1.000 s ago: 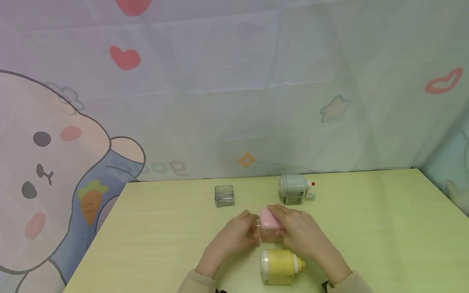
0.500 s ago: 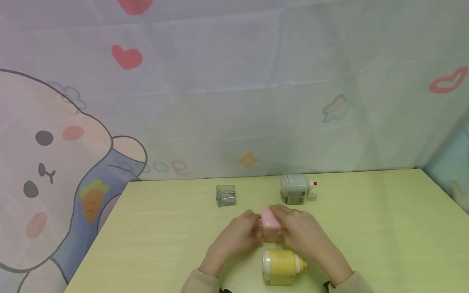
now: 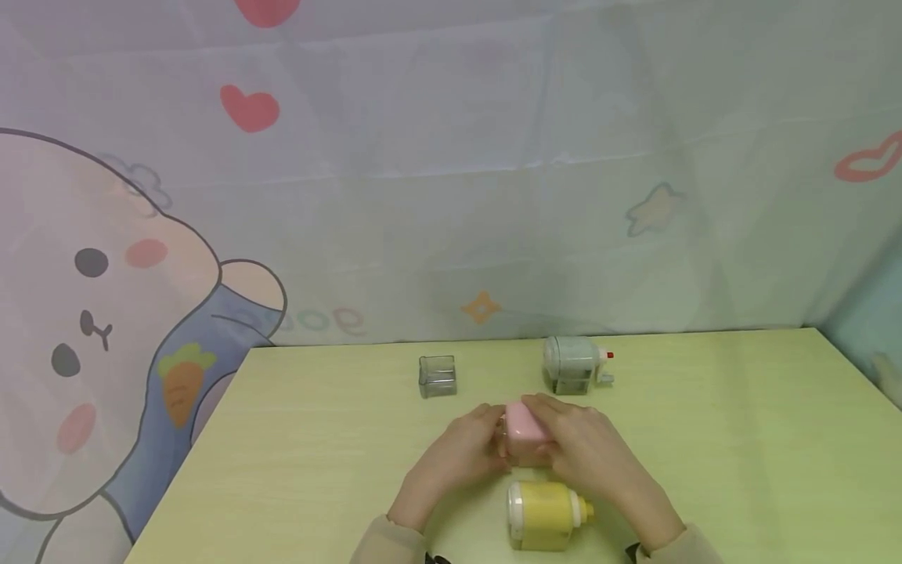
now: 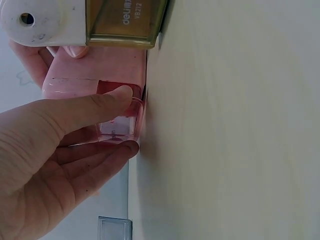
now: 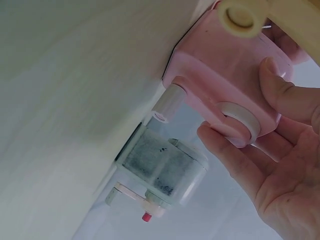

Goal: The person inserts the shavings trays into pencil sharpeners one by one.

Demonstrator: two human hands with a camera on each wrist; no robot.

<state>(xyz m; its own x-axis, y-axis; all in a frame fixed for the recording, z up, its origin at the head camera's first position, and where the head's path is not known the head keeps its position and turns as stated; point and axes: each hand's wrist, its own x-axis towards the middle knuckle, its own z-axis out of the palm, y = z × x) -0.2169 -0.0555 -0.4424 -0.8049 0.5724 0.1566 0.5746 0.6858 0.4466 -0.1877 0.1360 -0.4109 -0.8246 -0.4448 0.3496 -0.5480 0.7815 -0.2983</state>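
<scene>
A pink crank pencil sharpener [image 3: 524, 433] sits on the table between both hands. My right hand [image 3: 594, 448] holds its body from the right, thumb on one side and fingers on the other. In the right wrist view its crank handle [image 5: 207, 107] shows near my fingertips. My left hand [image 3: 460, 450] pinches a clear, pink-tinted shavings drawer [image 4: 117, 128] at the sharpener's left end, thumb on one face and fingers opposite. The drawer lies mostly within the opening; how deep it sits is partly hidden by the thumb.
A yellow pencil sharpener [image 3: 546, 515] lies just in front of the pink one. Behind stands a grey pencil sharpener [image 3: 571, 365] with a red-tipped part. A clear grey box [image 3: 438, 377] rests back left. A printed cloth [image 3: 423, 196] hangs behind the table [image 3: 317, 454].
My left hand has moved slightly right toward the pink sharpener, and the gap between the drawer and the body has closed up. The right hand keeps its hold.
</scene>
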